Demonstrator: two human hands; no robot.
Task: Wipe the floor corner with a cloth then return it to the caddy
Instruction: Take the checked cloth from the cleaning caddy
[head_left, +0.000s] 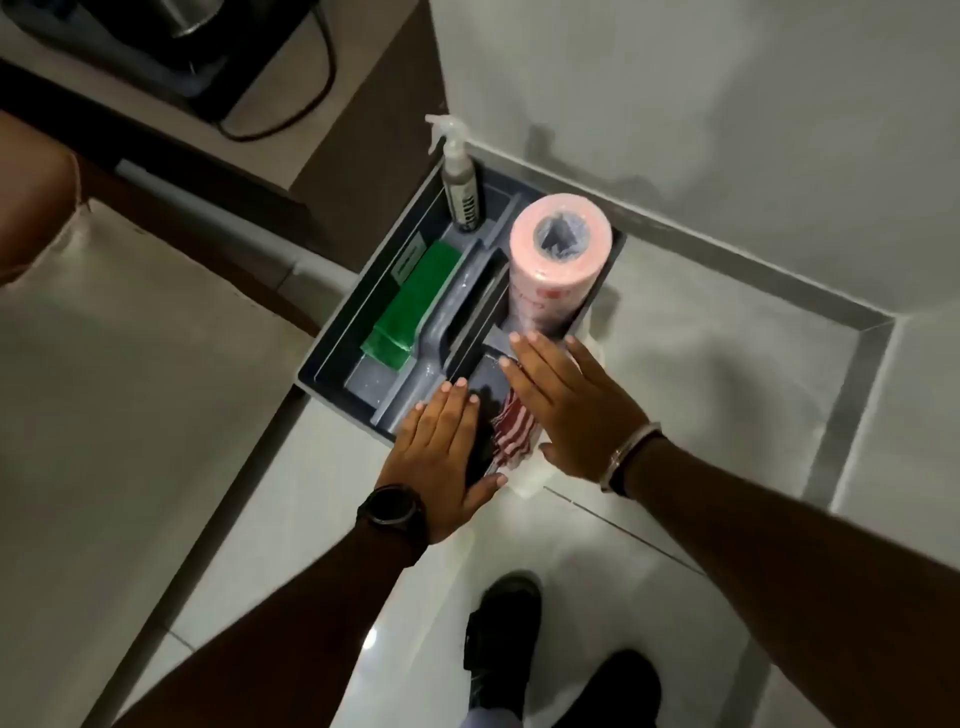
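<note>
The cloth (515, 427), striped red and white, lies in the near right compartment of the caddy (332, 332), showing between our two hands. Nearest to us a dark shoe (500, 644) stands on the pale floor tiles (613, 597). Our left hand (440, 462), with a black watch (390, 512) on the wrist, is flat and open, fingers straight and together, hovering over the caddy's near edge just left of the cloth and gripping nothing. Our right hand (571, 415), with a thin bracelet (626, 454) at the wrist, is likewise spread open, palm down, just right of the cloth; we cannot tell whether either palm touches it. Beyond the fingers, a pink roll of wipes (553, 270) stands upright in the far right compartment. Left of the centre handle lies a green sponge (410, 306), and behind it a spray bottle (461, 171) stands at the far corner. The caddy sits on the floor close to the wall skirting (727, 249).
</note>
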